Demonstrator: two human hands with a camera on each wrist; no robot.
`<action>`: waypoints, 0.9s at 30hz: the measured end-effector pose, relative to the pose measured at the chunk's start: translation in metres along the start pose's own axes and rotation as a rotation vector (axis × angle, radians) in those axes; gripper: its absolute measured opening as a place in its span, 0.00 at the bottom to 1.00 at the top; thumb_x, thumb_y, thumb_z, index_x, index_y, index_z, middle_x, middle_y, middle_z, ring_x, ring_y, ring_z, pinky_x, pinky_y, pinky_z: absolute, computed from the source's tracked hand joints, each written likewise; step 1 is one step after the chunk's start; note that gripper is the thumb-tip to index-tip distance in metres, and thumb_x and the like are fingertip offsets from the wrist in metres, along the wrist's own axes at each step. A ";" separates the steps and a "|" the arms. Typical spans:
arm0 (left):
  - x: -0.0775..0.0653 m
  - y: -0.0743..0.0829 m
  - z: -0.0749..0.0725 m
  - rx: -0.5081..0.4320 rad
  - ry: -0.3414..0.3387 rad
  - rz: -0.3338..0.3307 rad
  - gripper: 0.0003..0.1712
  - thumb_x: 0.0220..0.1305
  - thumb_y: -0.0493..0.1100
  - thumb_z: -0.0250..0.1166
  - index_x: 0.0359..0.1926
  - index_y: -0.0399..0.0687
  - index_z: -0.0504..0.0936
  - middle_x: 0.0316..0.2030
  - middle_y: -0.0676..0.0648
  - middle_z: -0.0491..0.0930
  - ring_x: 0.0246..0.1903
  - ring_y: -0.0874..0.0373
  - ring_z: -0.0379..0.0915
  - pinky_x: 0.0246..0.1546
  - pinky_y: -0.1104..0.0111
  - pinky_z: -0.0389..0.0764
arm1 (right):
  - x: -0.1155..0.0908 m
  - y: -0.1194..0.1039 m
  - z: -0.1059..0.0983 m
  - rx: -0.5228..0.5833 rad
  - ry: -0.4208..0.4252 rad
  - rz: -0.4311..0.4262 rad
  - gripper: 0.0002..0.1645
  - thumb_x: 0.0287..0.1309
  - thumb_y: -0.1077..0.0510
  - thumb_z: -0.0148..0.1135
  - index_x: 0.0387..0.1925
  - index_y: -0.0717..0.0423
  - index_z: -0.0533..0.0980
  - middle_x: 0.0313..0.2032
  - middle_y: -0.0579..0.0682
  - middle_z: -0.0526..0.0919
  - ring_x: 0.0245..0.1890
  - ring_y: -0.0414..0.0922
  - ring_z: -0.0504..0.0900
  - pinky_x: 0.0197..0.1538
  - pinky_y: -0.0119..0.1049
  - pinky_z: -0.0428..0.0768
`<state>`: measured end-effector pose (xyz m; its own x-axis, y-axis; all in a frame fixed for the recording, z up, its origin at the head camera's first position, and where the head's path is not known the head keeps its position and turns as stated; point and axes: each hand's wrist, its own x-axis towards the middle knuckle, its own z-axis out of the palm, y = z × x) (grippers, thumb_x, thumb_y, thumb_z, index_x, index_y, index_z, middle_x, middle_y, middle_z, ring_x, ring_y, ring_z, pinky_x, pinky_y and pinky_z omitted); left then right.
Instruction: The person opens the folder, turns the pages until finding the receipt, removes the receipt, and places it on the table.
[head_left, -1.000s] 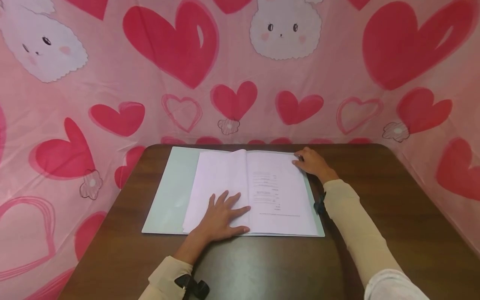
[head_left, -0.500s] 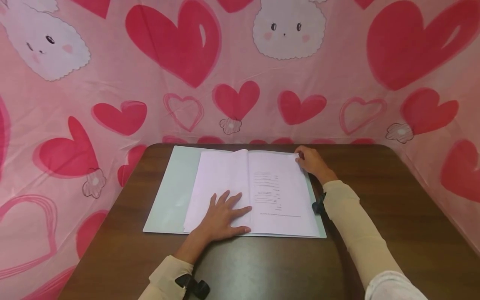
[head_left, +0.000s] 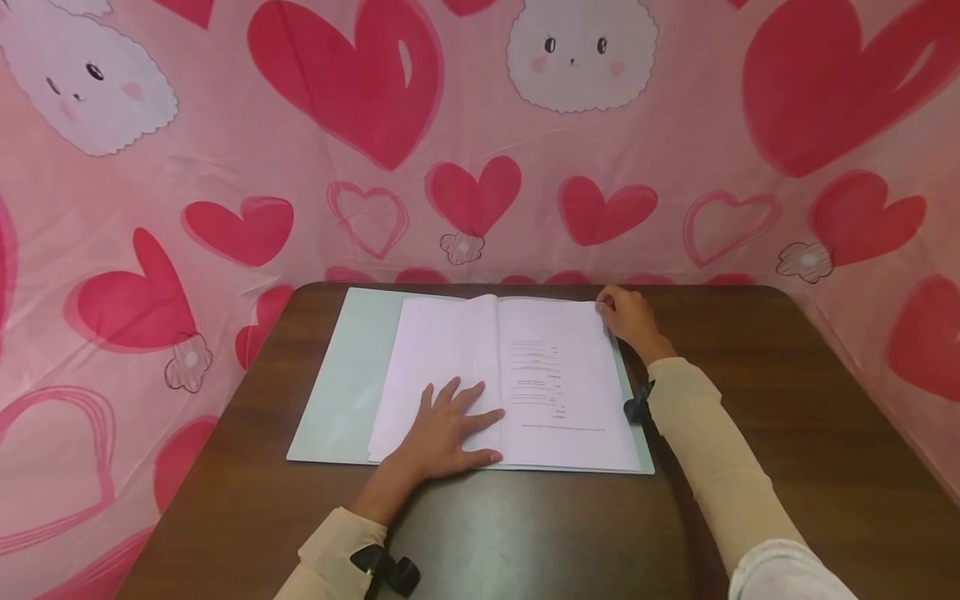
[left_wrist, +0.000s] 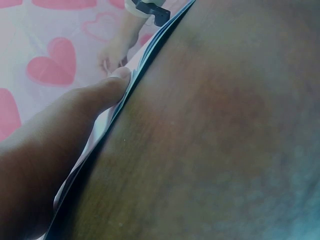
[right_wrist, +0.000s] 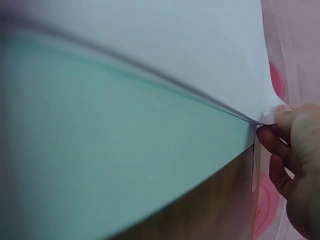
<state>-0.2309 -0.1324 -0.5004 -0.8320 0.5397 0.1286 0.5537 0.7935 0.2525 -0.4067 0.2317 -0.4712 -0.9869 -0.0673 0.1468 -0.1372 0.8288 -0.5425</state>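
A pink backdrop (head_left: 153,196) printed with red hearts and rabbit-like faces starts at the far left and runs behind the whole scene. In front of it stands a dark wood-grained bench (head_left: 465,533), and on its far half a pale green folder (head_left: 337,383) lies spread wide, its left cover partly bare. Next comes the blank left-hand page (head_left: 442,333), its surface a little wavy near the fold. The left hand (head_left: 448,433) rests palm down on the lower part of that page, fingers fanned and straight, thumb and forefinger reaching the fold; the left wrist view shows the thumb lying at the near edge, over several layered sheets. A beige sleeve (head_left: 330,546) with a small black camera (head_left: 390,571) strapped to it sits below, at the lower left.

Right of the fold is the printed page (head_left: 585,367) (its short lines of text are too small to read). At its far right corner the right hand (head_left: 626,315) pinches the paper between thumb and curled fingers, and the right wrist view shows the sheet raised off the green cover there. Another black camera (head_left: 637,407) is worn at that wrist, beside a second beige sleeve (head_left: 712,450).
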 end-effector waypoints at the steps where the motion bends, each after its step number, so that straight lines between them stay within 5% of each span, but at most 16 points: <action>1: 0.000 0.001 0.000 0.000 -0.001 0.001 0.40 0.58 0.78 0.57 0.70 0.75 0.72 0.77 0.48 0.63 0.78 0.37 0.52 0.71 0.27 0.49 | -0.001 0.000 -0.001 -0.009 0.008 -0.004 0.13 0.74 0.56 0.56 0.51 0.60 0.76 0.39 0.62 0.83 0.38 0.56 0.78 0.46 0.50 0.82; 6: 0.000 0.002 0.000 -0.004 -0.010 0.003 0.41 0.57 0.78 0.57 0.70 0.75 0.71 0.77 0.48 0.63 0.78 0.37 0.52 0.71 0.27 0.48 | -0.003 -0.001 -0.004 -0.040 0.040 -0.026 0.12 0.73 0.56 0.56 0.49 0.60 0.78 0.41 0.63 0.85 0.40 0.58 0.78 0.49 0.55 0.80; 11: 0.001 0.001 -0.001 0.015 -0.014 -0.002 0.41 0.58 0.79 0.57 0.70 0.76 0.71 0.78 0.49 0.63 0.78 0.37 0.51 0.72 0.27 0.48 | -0.004 -0.002 -0.004 -0.031 0.087 -0.091 0.10 0.70 0.60 0.59 0.45 0.63 0.81 0.55 0.64 0.81 0.52 0.61 0.79 0.58 0.60 0.77; 14: 0.002 0.001 -0.002 0.014 -0.013 -0.002 0.41 0.58 0.78 0.57 0.70 0.75 0.71 0.78 0.49 0.62 0.78 0.37 0.51 0.72 0.27 0.48 | -0.004 -0.002 -0.004 0.021 0.102 -0.089 0.10 0.70 0.60 0.59 0.45 0.63 0.80 0.50 0.63 0.82 0.49 0.60 0.78 0.55 0.57 0.80; 18: 0.001 0.002 -0.004 -0.001 -0.020 -0.001 0.41 0.58 0.78 0.57 0.70 0.75 0.71 0.78 0.48 0.62 0.78 0.36 0.51 0.72 0.27 0.47 | -0.006 0.000 -0.002 0.111 0.078 -0.050 0.11 0.72 0.59 0.57 0.49 0.61 0.77 0.42 0.63 0.84 0.41 0.57 0.78 0.47 0.52 0.84; 27: 0.001 0.001 -0.002 0.013 -0.016 0.000 0.41 0.58 0.78 0.57 0.70 0.75 0.71 0.78 0.48 0.63 0.78 0.37 0.52 0.72 0.27 0.49 | -0.013 0.012 -0.002 0.275 0.011 -0.037 0.27 0.69 0.64 0.59 0.68 0.58 0.73 0.57 0.68 0.81 0.55 0.62 0.83 0.56 0.57 0.84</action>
<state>-0.2317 -0.1316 -0.4986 -0.8314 0.5440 0.1133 0.5543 0.7971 0.2397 -0.3957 0.2433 -0.4776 -0.9799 -0.0874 0.1792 -0.1928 0.6435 -0.7407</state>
